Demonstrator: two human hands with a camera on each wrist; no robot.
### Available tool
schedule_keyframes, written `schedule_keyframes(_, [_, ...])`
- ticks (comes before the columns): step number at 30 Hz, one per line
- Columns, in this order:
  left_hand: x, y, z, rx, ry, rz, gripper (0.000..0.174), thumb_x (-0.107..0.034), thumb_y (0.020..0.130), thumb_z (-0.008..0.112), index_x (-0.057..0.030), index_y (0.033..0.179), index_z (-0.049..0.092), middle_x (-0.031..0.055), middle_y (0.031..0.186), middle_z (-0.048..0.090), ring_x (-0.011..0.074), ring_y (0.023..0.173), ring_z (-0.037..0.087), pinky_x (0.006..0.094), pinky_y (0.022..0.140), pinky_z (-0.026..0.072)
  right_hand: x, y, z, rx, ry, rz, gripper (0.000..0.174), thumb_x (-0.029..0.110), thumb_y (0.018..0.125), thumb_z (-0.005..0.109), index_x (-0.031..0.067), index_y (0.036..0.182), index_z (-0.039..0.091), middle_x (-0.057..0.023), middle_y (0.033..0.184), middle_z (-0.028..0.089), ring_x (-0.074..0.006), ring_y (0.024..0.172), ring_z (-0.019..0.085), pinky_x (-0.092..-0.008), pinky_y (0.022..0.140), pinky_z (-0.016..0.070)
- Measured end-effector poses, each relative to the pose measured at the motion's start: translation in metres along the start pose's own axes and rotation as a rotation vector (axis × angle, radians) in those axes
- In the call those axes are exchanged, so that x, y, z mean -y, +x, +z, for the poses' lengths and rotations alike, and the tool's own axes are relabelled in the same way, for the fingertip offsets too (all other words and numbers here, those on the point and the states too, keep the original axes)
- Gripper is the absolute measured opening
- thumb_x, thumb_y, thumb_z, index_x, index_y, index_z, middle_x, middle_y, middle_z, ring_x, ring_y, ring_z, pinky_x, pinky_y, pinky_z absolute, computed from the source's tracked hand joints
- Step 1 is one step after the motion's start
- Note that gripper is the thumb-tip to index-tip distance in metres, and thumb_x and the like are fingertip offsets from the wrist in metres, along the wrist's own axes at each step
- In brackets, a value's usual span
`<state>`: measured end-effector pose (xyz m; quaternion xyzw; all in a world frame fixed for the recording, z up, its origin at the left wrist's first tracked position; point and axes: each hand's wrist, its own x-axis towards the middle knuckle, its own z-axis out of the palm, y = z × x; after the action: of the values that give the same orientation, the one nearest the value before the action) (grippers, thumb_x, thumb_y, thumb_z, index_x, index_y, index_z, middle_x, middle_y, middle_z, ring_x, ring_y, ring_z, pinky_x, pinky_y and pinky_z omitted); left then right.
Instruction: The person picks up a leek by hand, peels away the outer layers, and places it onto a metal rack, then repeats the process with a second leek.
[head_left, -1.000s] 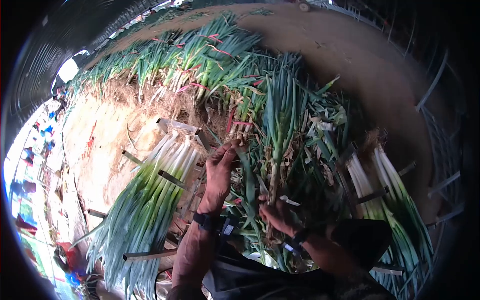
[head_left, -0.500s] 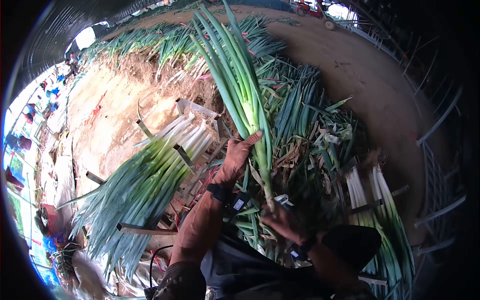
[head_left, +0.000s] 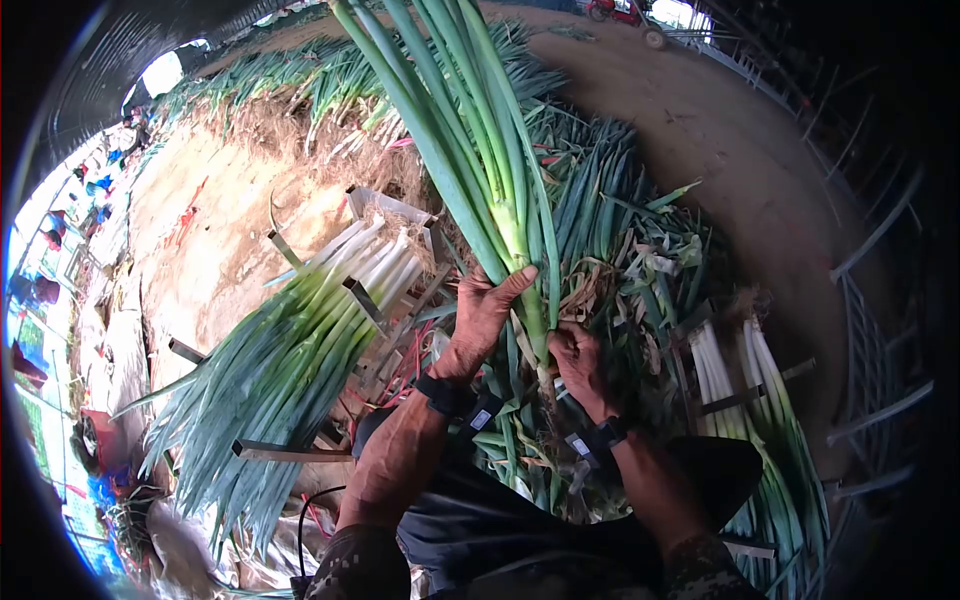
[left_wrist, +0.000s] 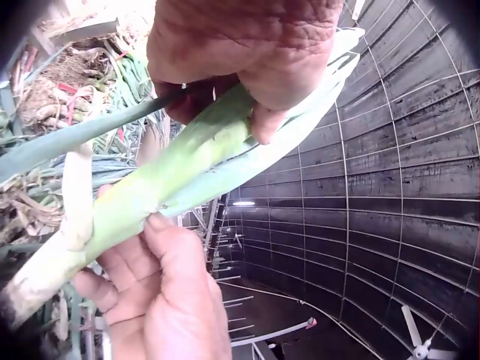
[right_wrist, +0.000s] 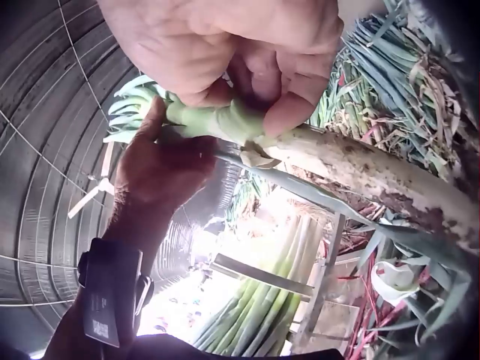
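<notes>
A big green onion (head_left: 510,225) stands tilted in front of me, its leaves fanning up and its brownish root end low. My left hand (head_left: 488,312) grips it where the leaves meet the stalk, thumb laid across. Lower down, my right hand (head_left: 580,368) pinches the stalk's side. In the left wrist view, the right thumb and fingers (left_wrist: 176,289) press at the edge of an outer layer. Dirt marks the pale lower stalk (right_wrist: 375,169) in the right wrist view. A loose green leaf (left_wrist: 82,139) hangs away from the stalk, beside a pale strip of skin (left_wrist: 78,199).
On my left, a metal-pronged rack (head_left: 290,453) bears many cleaned green onions (head_left: 290,340). Another stack of onions (head_left: 715,370) lies in a rack at right. Ahead is a heap of unpeeled onions (head_left: 600,200), with leaf scraps (head_left: 660,270) beside it.
The onion has risen from the heap and come nearer, leaves up. My left hand has moved onto its upper stalk. The right hand went down toward the root, then up the stalk.
</notes>
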<state>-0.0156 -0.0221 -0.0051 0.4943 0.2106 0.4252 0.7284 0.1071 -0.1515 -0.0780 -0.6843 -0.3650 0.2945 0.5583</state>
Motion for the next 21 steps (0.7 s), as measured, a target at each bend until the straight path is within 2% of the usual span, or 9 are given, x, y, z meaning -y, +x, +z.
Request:
schedule_keyframes(2, [0.000, 0.001, 0.004, 0.015, 0.006, 0.000, 0.024, -0.013, 0.088, 0.076, -0.0040, 0.110, 0.070, 0.0010, 0.096, 0.072, 0.0068, 0.081, 0.062, 0.0252, 0.073, 0.0504, -0.024, 0.003, 0.001, -0.022, 0.006, 0.007, 0.016, 0.017, 0.090, 0.059, 0.0020, 0.095, 0.064, -0.0043, 0.069, 0.055, -0.0126, 0.064, 0.048, -0.0298, 0.064, 0.0446])
schedule_keyframes(5, [-0.005, 0.005, 0.003, -0.060, 0.021, 0.046, 0.023, -0.015, 0.088, 0.076, -0.0047, 0.107, 0.070, 0.0005, 0.093, 0.072, 0.0064, 0.078, 0.061, 0.0247, 0.070, 0.0498, -0.049, -0.018, -0.015, 0.043, -0.280, -0.057, 0.021, 0.023, 0.091, 0.059, 0.0041, 0.092, 0.069, -0.0058, 0.070, 0.062, -0.0140, 0.067, 0.062, -0.0381, 0.057, 0.0508])
schedule_keyframes(7, [-0.014, 0.016, -0.007, -0.095, -0.067, 0.075, 0.021, -0.018, 0.088, 0.076, -0.0050, 0.103, 0.069, 0.0001, 0.088, 0.070, 0.0076, 0.073, 0.060, 0.0251, 0.066, 0.0496, -0.066, -0.058, -0.028, 0.172, -0.645, 0.147, 0.026, 0.028, 0.090, 0.059, 0.0054, 0.085, 0.070, -0.0124, 0.071, 0.064, -0.0249, 0.074, 0.067, -0.0428, 0.066, 0.0516])
schedule_keyframes(9, [-0.035, 0.019, -0.011, -0.129, -0.126, 0.181, 0.023, -0.018, 0.088, 0.076, -0.0043, 0.105, 0.067, 0.0008, 0.088, 0.069, 0.0086, 0.071, 0.060, 0.0254, 0.065, 0.0498, -0.114, -0.097, -0.052, 0.297, -0.826, 0.021, 0.024, 0.028, 0.091, 0.061, 0.0050, 0.098, 0.065, -0.0133, 0.084, 0.064, -0.0240, 0.083, 0.066, -0.0409, 0.074, 0.0502])
schedule_keyframes(10, [-0.042, 0.019, -0.021, -0.111, -0.180, 0.119, 0.029, -0.013, 0.089, 0.074, -0.0011, 0.113, 0.063, 0.0063, 0.099, 0.069, 0.0157, 0.087, 0.064, 0.0315, 0.082, 0.0515, -0.145, -0.115, -0.066, 0.334, -0.880, -0.063, 0.026, 0.027, 0.091, 0.062, 0.0048, 0.104, 0.063, -0.0137, 0.090, 0.064, -0.0235, 0.087, 0.066, -0.0399, 0.078, 0.0496])
schedule_keyframes(13, [-0.043, 0.018, -0.027, -0.111, -0.176, 0.141, 0.029, -0.013, 0.090, 0.073, -0.0010, 0.115, 0.063, 0.0057, 0.100, 0.069, 0.0156, 0.088, 0.064, 0.0317, 0.082, 0.0515, -0.195, -0.106, -0.092, 0.425, -0.774, 0.172, 0.040, 0.026, 0.091, 0.066, 0.0042, 0.123, 0.056, -0.0149, 0.109, 0.064, -0.0222, 0.101, 0.064, -0.0370, 0.090, 0.0476])
schedule_keyframes(15, [-0.037, 0.023, -0.027, -0.099, -0.154, 0.140, 0.030, -0.013, 0.090, 0.073, -0.0011, 0.115, 0.062, 0.0056, 0.101, 0.069, 0.0157, 0.088, 0.064, 0.0316, 0.082, 0.0518, -0.161, -0.068, -0.082, 0.290, -0.407, 0.199, 0.052, 0.026, 0.092, 0.068, 0.0038, 0.136, 0.051, -0.0158, 0.122, 0.065, -0.0212, 0.110, 0.064, -0.0351, 0.097, 0.0463])
schedule_keyframes(17, [-0.027, 0.027, -0.024, -0.098, -0.132, 0.119, 0.030, -0.014, 0.090, 0.073, -0.0015, 0.116, 0.062, 0.0058, 0.103, 0.068, 0.0157, 0.088, 0.064, 0.0319, 0.081, 0.0524, -0.054, -0.041, -0.048, 0.163, 0.231, 0.017, 0.049, 0.023, 0.093, 0.069, 0.0008, 0.133, 0.052, -0.0123, 0.121, 0.065, -0.0190, 0.105, 0.063, -0.0326, 0.090, 0.0494])
schedule_keyframes(21, [-0.023, 0.022, -0.007, -0.080, -0.159, 0.075, 0.030, -0.023, 0.094, 0.070, -0.0018, 0.114, 0.065, 0.0040, 0.102, 0.069, 0.0128, 0.088, 0.063, 0.0299, 0.080, 0.0512, 0.034, -0.029, -0.015, 0.270, 0.188, 0.056, 0.034, 0.020, 0.092, 0.071, 0.0006, 0.118, 0.060, -0.0046, 0.091, 0.068, -0.0133, 0.078, 0.062, -0.0269, 0.070, 0.0497])
